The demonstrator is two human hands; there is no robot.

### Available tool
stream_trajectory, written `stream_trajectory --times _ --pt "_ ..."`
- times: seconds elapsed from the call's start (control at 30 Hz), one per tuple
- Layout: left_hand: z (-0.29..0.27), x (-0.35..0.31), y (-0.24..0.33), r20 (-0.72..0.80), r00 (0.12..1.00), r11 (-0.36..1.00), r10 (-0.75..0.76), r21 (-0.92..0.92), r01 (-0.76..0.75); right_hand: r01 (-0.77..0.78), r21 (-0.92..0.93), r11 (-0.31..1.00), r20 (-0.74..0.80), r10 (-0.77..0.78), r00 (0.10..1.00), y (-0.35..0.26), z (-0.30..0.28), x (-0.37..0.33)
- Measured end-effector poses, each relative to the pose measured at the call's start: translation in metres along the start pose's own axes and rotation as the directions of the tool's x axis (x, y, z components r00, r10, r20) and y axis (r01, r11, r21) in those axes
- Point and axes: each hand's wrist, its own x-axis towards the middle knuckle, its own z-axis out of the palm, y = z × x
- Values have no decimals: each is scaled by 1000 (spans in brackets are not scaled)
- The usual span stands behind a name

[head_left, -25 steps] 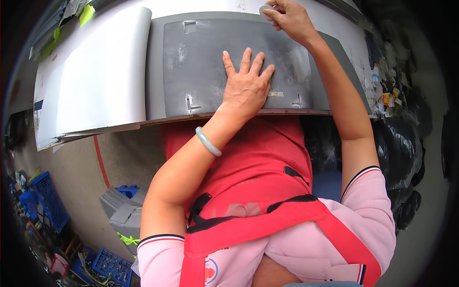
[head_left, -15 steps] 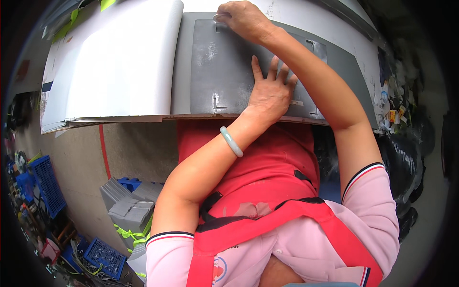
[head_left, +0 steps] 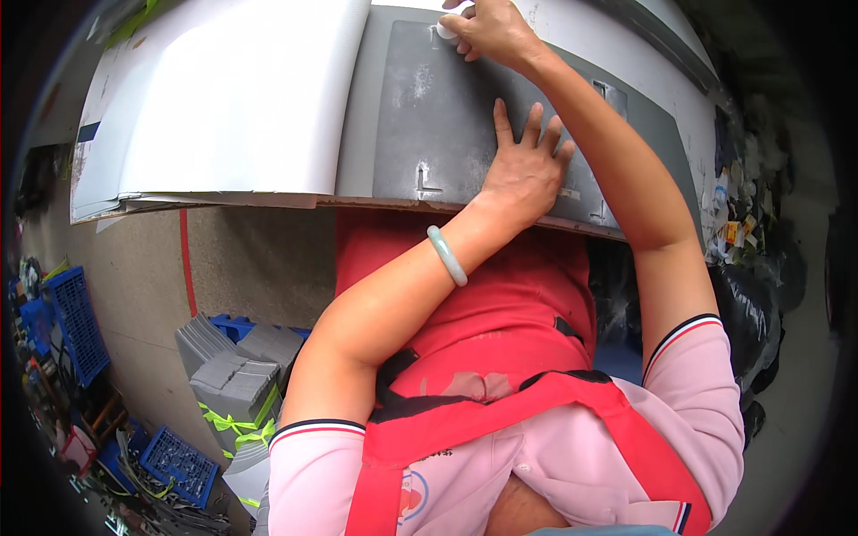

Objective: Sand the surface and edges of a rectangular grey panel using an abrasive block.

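My left hand (head_left: 527, 174) lies flat with fingers spread on a dark grey template plate (head_left: 438, 116). The plate has L-shaped corner cutouts and white powdery smears, and it rests on a larger grey sheet (head_left: 360, 116). At the plate's far left corner, my right hand (head_left: 493, 34) is closed around a small white rounded piece (head_left: 446, 31), pressing it at the cutout there. Exactly what the piece is, I cannot tell.
To the left, white sheets (head_left: 223, 107) curl up beside the grey one. Below the table stand tied bundles of grey sheets (head_left: 232, 384) and blue crates (head_left: 79, 322). Black plastic bags (head_left: 749, 313) and scraps lie at the right.
My right hand has turned a little at the far left cutout, and the white piece shows more plainly. The whole view has shifted slightly; my left hand stays flat on the plate.
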Motion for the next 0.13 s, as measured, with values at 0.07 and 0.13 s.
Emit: stream_trajectory --times 0.07,0.13 --pt "-4 -3 -3 19 1000 1000 -22 9 21 -377 -128 917 88 389 917 -26 7 10" --pt "-6 -1 -1 76 997 988 -18 154 6 -445 -61 893 122 449 885 -19 14 15"
